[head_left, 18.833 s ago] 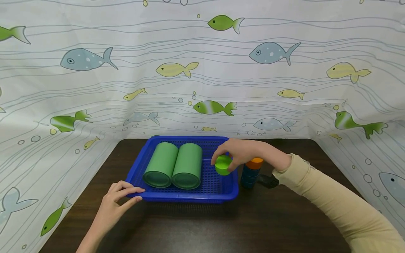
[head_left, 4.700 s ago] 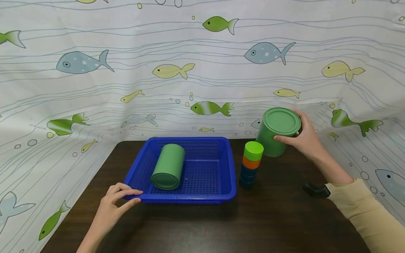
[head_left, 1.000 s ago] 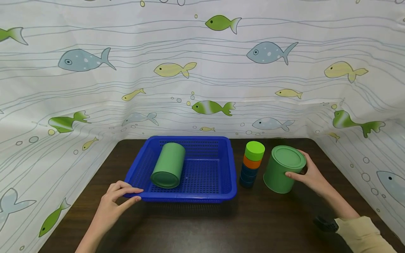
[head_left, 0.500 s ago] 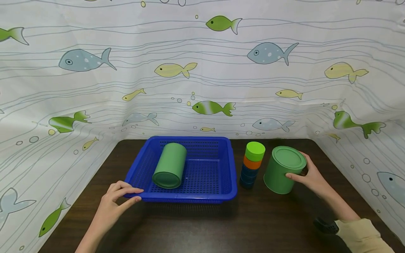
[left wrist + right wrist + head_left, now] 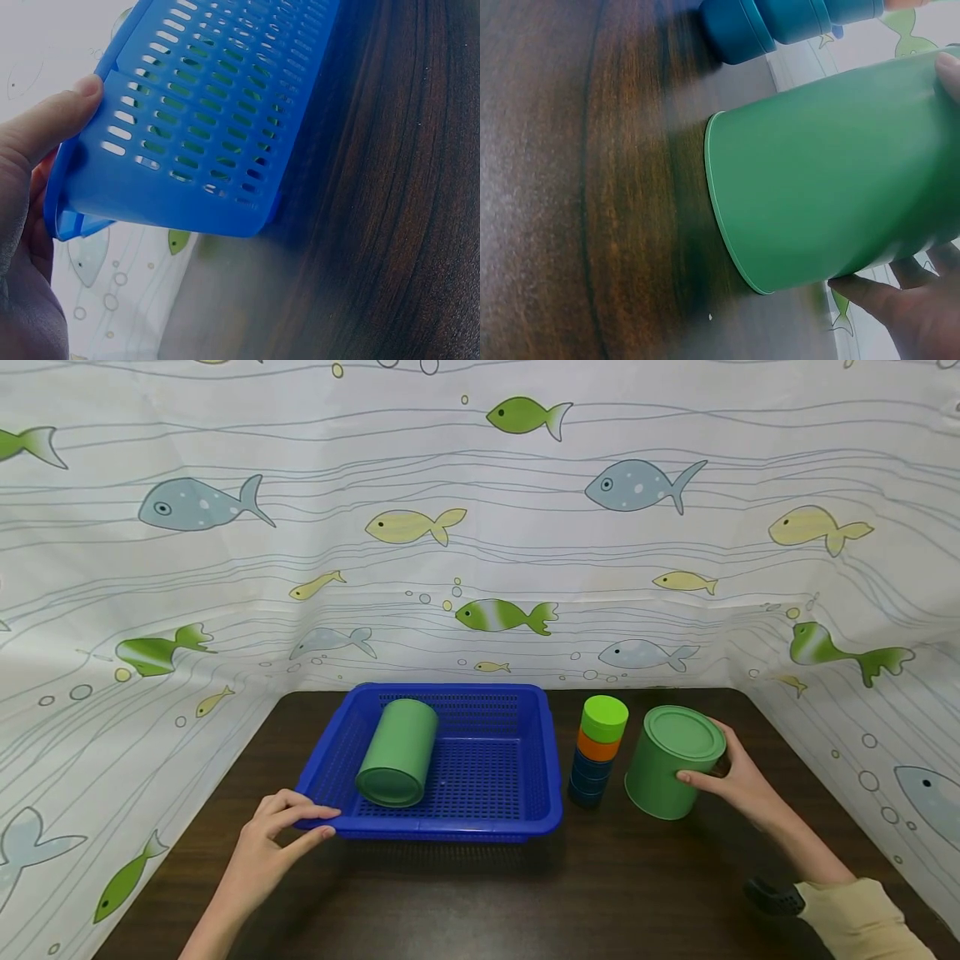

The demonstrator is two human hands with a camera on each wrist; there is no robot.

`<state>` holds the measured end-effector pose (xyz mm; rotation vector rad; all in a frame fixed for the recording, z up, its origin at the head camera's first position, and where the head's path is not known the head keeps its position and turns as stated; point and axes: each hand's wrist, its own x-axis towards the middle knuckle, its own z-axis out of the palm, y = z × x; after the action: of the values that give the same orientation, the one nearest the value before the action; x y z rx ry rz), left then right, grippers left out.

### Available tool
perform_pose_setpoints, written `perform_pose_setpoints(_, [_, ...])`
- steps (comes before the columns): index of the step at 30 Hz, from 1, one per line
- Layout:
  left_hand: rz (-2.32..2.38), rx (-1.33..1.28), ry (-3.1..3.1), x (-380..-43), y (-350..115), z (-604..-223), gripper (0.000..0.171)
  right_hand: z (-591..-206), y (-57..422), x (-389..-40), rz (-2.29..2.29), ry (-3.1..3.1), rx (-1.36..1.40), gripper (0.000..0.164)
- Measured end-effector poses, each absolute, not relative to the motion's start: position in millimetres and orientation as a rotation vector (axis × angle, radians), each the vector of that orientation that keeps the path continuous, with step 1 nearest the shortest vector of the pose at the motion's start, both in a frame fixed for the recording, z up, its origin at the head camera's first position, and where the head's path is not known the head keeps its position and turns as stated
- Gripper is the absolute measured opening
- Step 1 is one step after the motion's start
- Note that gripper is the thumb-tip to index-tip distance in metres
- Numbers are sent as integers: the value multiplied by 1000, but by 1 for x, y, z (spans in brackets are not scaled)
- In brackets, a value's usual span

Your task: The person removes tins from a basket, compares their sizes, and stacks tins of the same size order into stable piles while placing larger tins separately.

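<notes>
My left hand (image 5: pixel 272 837) pinches the rim of a blue plastic basket (image 5: pixel 480 828) at its near left corner, thumb on the outer side in the left wrist view. Inside the basket one green can (image 5: pixel 400 747) lies on its side. A second green can (image 5: pixel 663 772) stands upright on the table to the right, lid up. My right hand (image 5: pixel 742 781) holds it from the right, with the thumb on its near side and fingers partly hidden behind it. The right wrist view shows this can's base (image 5: pixel 731 206) on the wood.
Between basket and standing can rises a stack of small round pieces: light green (image 5: pixel 603 718) on top, orange (image 5: pixel 597 745) below, dark blue (image 5: pixel 589 777) at the bottom. Fish-patterned sheeting (image 5: pixel 480 552) encloses the back and sides of the dark wooden table (image 5: pixel 450 902).
Since the older frames, the light green piece went onto the stack, and my right hand lowered one can onto the table. Over the last second, the can in the basket rolled slightly; both hands stayed.
</notes>
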<state>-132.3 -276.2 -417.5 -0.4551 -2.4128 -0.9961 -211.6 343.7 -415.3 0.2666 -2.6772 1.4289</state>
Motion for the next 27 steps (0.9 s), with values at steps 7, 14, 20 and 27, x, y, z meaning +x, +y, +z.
perform_pose_setpoints(7, [-1001, -449, -2415, -131, -277, -417, 31, -416, 342, -211, 1447, -2627, 325, 99])
perform_pose_setpoints(14, [-997, -446, -2417, -132, -276, -416, 30, -405, 342, -211, 1558, -2408, 531, 104])
perform_pose_setpoints(20, [-997, -451, -2411, -132, -276, -417, 32, -384, 343, -215, 1460, -2369, 602, 107])
perform_pose_setpoints(27, [-1008, -462, -2408, -132, -277, -418, 29, -360, 336, -222, 1345, -2373, 662, 108])
